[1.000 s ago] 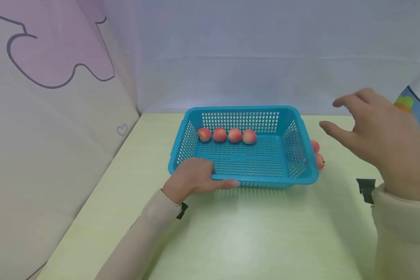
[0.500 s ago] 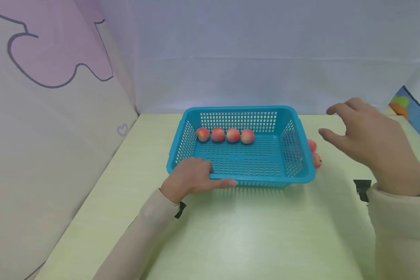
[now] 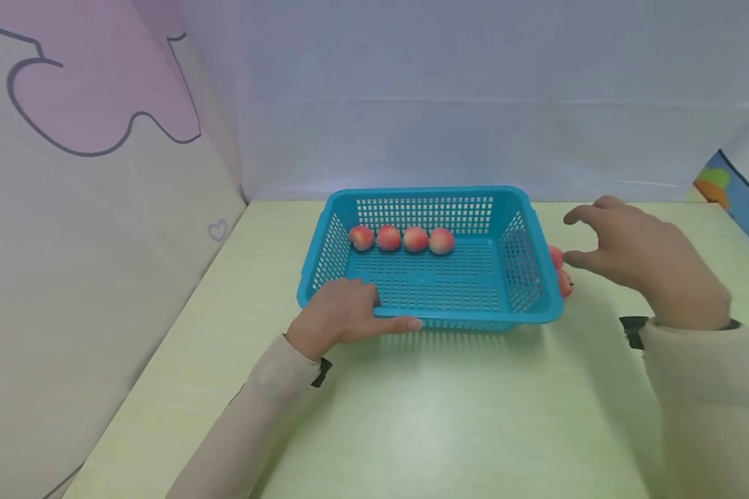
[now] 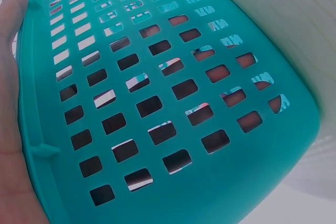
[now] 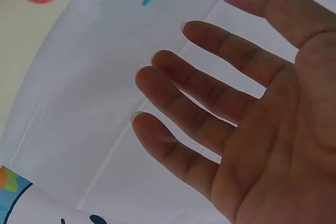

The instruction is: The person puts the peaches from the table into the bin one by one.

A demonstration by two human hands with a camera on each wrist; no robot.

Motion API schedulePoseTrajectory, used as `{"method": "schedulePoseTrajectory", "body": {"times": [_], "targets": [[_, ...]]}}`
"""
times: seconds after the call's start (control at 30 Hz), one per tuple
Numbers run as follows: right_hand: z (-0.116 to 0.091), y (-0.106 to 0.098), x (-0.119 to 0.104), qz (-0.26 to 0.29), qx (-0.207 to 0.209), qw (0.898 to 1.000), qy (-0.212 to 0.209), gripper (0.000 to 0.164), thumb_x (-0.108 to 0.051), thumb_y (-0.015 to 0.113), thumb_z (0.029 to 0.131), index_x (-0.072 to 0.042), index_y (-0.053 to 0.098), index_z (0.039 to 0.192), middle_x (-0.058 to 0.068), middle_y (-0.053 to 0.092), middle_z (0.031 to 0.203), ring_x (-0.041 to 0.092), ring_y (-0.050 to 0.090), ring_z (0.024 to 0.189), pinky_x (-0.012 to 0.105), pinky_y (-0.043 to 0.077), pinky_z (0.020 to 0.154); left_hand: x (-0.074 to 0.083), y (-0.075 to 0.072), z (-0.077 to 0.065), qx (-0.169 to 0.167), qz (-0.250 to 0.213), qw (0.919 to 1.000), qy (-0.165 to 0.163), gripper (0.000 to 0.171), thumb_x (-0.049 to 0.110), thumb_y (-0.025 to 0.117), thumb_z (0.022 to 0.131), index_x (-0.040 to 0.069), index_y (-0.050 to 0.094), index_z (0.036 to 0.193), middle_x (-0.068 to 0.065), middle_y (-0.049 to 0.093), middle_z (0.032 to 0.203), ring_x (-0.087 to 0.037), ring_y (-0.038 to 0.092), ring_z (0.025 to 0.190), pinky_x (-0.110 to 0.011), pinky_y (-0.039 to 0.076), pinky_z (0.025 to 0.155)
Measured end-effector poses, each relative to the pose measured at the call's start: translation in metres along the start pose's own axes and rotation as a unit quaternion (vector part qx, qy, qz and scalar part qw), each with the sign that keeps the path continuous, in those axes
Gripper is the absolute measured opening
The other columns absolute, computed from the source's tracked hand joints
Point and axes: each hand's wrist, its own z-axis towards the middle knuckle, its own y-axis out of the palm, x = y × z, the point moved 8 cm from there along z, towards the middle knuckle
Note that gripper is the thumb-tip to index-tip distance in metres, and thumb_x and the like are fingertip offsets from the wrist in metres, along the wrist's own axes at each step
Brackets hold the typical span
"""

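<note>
A blue plastic basket (image 3: 437,317) with lattice walls stands on the table. My left hand (image 3: 340,315) grips its near rim, thumb outside and fingers over the inner side. Inside, several red-and-yellow peach-like fruits, one of them the rightmost fruit (image 3: 441,240), lie in a row along the far wall. Outside the right wall, a pink-red fruit (image 3: 556,256) and a second fruit (image 3: 564,283) are partly hidden by the basket. My right hand (image 3: 652,260) hovers just right of them, its fingers spread and holding nothing; the right wrist view shows its bare palm.
The pale green table (image 3: 424,416) extends in front of the basket. A white cloth backdrop (image 3: 449,138) hangs behind it, close to the basket's far side. On the left rises a printed cloth wall (image 3: 118,242).
My right hand has moved left and down toward the fruits outside the basket. My left hand keeps its hold on the rim, and the basket and the fruits stay put.
</note>
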Motion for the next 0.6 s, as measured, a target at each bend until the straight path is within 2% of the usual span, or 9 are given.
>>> {"method": "schedulePoseTrajectory", "body": {"times": [0.23,0.37,0.6], "targets": [[0.01,0.029,0.009,0.032,-0.08,0.996,-0.009,0.058,-0.03,0.074,0.079,0.001,0.054,0.124,0.029,0.05,0.117,0.044,0.05,0.1,0.062,0.045,0.072,-0.002,0.0,0.0,-0.001,-0.004,1.0,-0.003,0.082,0.099,0.025,0.06,0.018,0.036,0.056,0.008,0.025,0.048,-0.009,0.029,0.04,-0.029,0.022,0.043],[0.017,0.044,0.007,0.045,-0.105,0.993,-0.026,0.053,-0.026,0.076,0.078,0.002,0.057,0.12,0.031,0.055,0.113,0.047,0.05,0.101,0.062,0.046,0.073,-0.002,-0.001,0.0,0.0,-0.003,1.0,-0.003,0.082,0.099,0.025,0.06,0.019,0.036,0.056,0.008,0.025,0.048,-0.009,0.029,0.04,-0.029,0.022,0.043],[0.021,0.058,0.003,0.067,-0.124,0.989,-0.037,0.037,-0.018,0.074,0.075,-0.004,0.064,0.107,0.018,0.063,0.102,0.04,0.054,0.096,0.06,0.046,0.072,-0.001,-0.002,-0.001,0.001,-0.006,1.0,0.0,0.081,0.099,0.026,0.061,0.019,0.036,0.056,0.008,0.024,0.048,-0.009,0.028,0.041,-0.028,0.022,0.043]]}}
